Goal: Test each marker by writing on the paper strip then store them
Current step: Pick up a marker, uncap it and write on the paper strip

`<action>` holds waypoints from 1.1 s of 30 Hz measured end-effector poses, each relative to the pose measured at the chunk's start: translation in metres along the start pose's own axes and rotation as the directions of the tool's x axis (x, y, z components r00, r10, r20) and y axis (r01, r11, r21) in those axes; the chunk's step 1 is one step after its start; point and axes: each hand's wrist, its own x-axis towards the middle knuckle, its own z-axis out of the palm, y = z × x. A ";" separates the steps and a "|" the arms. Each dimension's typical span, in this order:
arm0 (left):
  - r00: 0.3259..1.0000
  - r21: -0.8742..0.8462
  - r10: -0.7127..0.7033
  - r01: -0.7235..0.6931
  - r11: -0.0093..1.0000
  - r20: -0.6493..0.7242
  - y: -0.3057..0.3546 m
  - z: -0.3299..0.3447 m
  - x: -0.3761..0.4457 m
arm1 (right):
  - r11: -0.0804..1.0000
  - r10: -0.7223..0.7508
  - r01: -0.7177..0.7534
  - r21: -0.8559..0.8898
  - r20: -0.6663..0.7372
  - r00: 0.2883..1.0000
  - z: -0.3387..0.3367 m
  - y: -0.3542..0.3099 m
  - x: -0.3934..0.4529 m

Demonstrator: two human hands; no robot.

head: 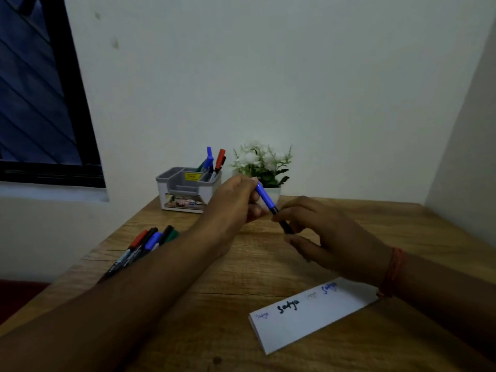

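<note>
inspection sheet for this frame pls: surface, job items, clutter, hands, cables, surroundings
Surface: wooden table, grain and a dark crack visible.
Job's things: blue marker held above the table; paper strip near front edge with four scribbles; loose markers lying at left; grey organizer at back with markers standing in its right compartment.
Clutter: potted white flowers beside the organizer.
Grippers: left hand grips the blue cap end; right hand pinches the dark barrel.
Cables: nothing seen.
Surroundings: white walls, dark window at left.
</note>
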 end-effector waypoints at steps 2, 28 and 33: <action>1.000 -0.007 -0.027 0.027 1.000 0.014 -0.003 0.004 -0.002 | 0.987 0.109 -0.102 0.125 -0.053 0.993 -0.005 0.003 -0.012; 0.859 0.620 0.009 -0.377 0.688 0.512 -0.049 0.008 -0.004 | 0.639 0.603 -0.355 0.683 -0.157 0.783 -0.017 -0.008 -0.041; 0.895 0.726 -0.029 -0.343 0.596 0.446 -0.053 0.007 0.003 | 0.577 0.668 -0.246 0.779 -0.277 0.691 -0.044 0.006 -0.046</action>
